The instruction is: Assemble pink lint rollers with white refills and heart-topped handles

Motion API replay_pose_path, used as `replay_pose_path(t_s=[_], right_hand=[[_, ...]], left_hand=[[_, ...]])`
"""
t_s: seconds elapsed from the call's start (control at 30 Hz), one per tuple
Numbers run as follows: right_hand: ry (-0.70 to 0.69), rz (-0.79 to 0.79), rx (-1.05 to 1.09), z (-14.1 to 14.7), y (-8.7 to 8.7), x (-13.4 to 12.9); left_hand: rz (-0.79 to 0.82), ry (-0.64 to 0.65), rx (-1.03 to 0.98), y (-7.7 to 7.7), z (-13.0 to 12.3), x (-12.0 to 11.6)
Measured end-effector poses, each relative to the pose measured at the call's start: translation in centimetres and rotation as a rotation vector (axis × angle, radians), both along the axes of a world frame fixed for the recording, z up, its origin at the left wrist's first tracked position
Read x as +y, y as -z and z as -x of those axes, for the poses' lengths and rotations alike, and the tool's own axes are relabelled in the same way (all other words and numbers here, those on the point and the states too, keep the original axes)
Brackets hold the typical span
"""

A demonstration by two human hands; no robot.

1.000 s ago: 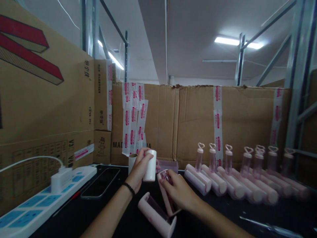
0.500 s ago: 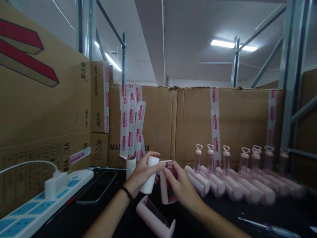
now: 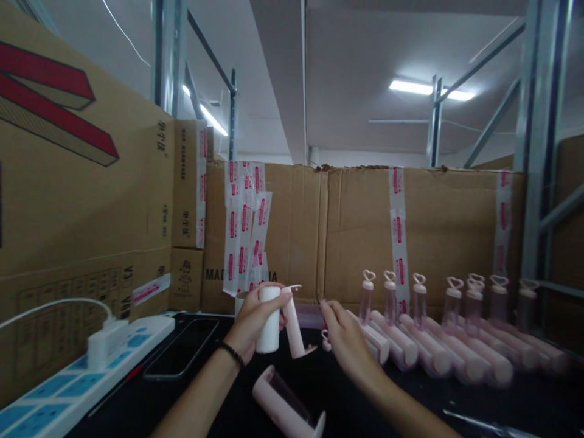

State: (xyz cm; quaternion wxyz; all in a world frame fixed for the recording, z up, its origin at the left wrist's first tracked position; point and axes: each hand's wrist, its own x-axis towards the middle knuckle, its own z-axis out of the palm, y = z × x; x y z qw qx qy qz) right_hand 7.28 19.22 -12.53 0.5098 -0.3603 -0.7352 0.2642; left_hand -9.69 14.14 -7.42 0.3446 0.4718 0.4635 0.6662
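My left hand (image 3: 255,319) is closed around an upright white roll (image 3: 268,322) and also grips a pale pink half-shell (image 3: 294,325) with flanged ends beside it. To the right, my right hand (image 3: 342,331) has its fingers pinched together. A small pink heart-shaped loop (image 3: 325,342) shows under those fingers, and a translucent pink part (image 3: 309,317) shows just left of them; the hand hides how they join. Below both hands, a pink shell with a clear cover (image 3: 285,404) lies tilted on the black table.
Several pink cylinders (image 3: 431,350) lie in a row at right, with clear heart-topped handles (image 3: 420,295) standing up from them. At left are a phone (image 3: 182,350) and a power strip (image 3: 91,371) with a plugged-in charger (image 3: 107,344). A second roll (image 3: 240,301) stands behind my left hand. Cardboard (image 3: 356,231) walls the back.
My right hand has moved away from the pink half-shell, and the translucent part has come out of it. The half-shell now stays in my left hand alone, beside the white roll.
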Motion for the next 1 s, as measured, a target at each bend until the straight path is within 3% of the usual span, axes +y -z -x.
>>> replay_pose_path(t_s=[0.23, 0.43, 0.57, 0.7, 0.8, 0.9, 1.0], right_hand=[[-0.095, -0.069, -0.363, -0.1, 2.8, -1.3], [-0.051, -0.138, -0.417, -0.2, 3.2, -1.8], [-0.009, -0.185, -0.348, -0.8, 1.8, -1.6], [0.048, -0.228, -0.238, -1.5, -1.6, -1.4], [-0.001, -0.244, -0.117, -1.7, -3.4, -2.3], [-0.126, -0.224, 0.006, -1.3, -3.5, -3.6], [-0.155, -0.168, 0.044, -0.8, -2.6, -4.0]], left_hand=[[-0.022, -0.142, -0.148, -0.4, 0.6, -0.1], [-0.021, -0.180, -0.230, -0.8, 0.2, -0.2], [-0.043, -0.227, -0.262, -0.5, 0.2, 0.2], [-0.065, -0.288, -0.280, -0.2, 0.1, 0.4], [-0.049, -0.266, -0.266, 0.1, -1.0, 0.3], [-0.044, -0.180, -0.236, 0.4, -3.2, 0.0], [-0.037, -0.082, -0.224, 0.7, -5.2, -0.4]])
